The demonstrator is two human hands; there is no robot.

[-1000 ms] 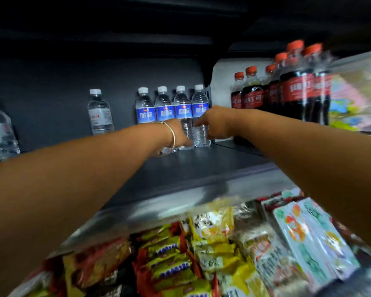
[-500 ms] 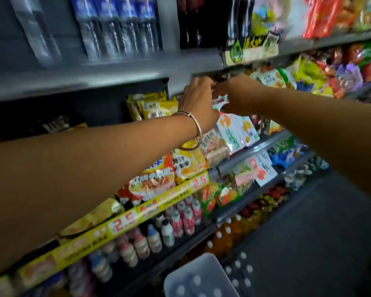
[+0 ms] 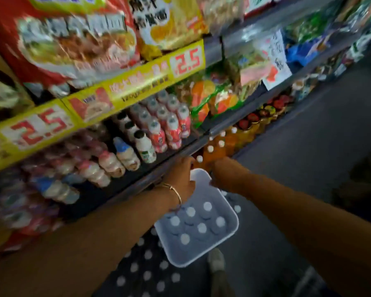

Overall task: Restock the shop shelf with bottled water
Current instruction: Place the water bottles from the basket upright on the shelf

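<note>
The water bottles (image 3: 201,228) stand upright in a white tub (image 3: 234,230) on the floor, long axis vertical, white caps pointing up at the camera. More capped bottles (image 3: 147,275) stand packed at 7 o'clock from the tub. The floor (image 3: 308,157) is dark grey; a shoe (image 3: 216,259) shows at the tub's 6 o'clock edge. Shop shelves (image 3: 201,144) with small drink bottles (image 3: 159,133) and yellow price strips (image 3: 116,91) (marked 2.5) fill the 9 to 1 o'clock side. Both hands hover over the tub's far end, at 12 o'clock from the bottles. The left hand (image 3: 183,179), with a bangle (image 3: 176,192), and the right hand (image 3: 225,174) are too blurred; I cannot tell their finger state.
</note>
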